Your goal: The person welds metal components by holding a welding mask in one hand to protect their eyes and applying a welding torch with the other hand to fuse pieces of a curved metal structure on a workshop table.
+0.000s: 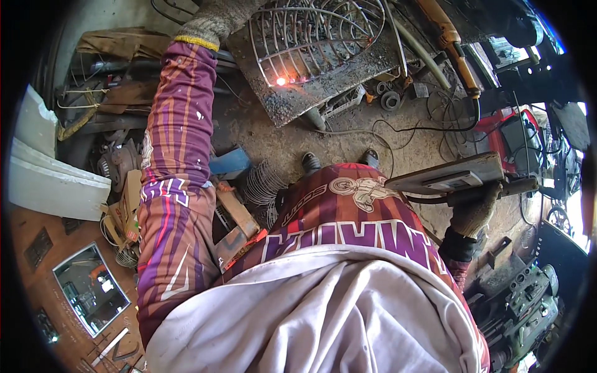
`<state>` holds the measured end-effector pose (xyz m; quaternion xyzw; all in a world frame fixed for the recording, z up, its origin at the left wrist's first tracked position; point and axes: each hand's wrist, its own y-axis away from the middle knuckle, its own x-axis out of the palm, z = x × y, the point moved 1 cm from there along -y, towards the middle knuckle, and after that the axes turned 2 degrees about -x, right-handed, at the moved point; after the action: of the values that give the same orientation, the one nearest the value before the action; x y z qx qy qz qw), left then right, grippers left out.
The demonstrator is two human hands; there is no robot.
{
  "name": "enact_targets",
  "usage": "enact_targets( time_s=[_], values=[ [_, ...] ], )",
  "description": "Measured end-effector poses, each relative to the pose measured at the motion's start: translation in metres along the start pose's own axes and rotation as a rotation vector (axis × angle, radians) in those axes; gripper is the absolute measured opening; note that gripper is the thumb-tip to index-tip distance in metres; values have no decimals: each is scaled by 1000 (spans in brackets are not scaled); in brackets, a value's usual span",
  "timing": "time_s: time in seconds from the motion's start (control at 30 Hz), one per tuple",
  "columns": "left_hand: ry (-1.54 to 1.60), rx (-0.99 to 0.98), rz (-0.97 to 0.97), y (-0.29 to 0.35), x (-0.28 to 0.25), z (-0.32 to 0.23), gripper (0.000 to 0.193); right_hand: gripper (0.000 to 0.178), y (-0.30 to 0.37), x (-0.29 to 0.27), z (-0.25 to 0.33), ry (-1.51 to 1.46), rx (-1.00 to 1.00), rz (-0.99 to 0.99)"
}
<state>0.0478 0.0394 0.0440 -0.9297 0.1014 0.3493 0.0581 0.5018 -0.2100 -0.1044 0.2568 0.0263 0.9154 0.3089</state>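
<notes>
My left hand, in a knitted glove with a yellow cuff, reaches out at the upper edge. Its fingers run out of the picture, so their grip does not show. Beside it, a curved grid of metal rods lies on a dark, grimy metal plate. One corner of the grid glows bright orange. At the right, my gloved right hand is closed round the handle of a hand-held welding shield. This flat board has a small rectangular window and is held tilted beside my body, away from the grid.
An orange power tool with a black cable lies at the upper right. Cables wind over the floor. Near my left arm are a wire coil, a blue piece and a wooden block. A red case and dark machinery stand right.
</notes>
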Motion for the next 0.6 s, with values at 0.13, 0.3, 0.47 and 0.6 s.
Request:
enact_targets(
  time_s=[0.13, 0.3, 0.47, 0.6],
  values=[
    [-66, 78, -28, 15, 0, -33, 37, 53, -3, -6, -1, 85, -3, -5],
    [-125, 207, -65, 32, 7, -66, 29, 49, -7, -15, 2, -22, 62, 18],
    [-197, 321, -102, 47, 4, -87, 23, 47, -15, -16, -1, -39, 93, 18],
    [-419, 432, -203, 51, 15, -85, 23, 47, -12, -5, 3, 14, 44, -46]
  ],
)
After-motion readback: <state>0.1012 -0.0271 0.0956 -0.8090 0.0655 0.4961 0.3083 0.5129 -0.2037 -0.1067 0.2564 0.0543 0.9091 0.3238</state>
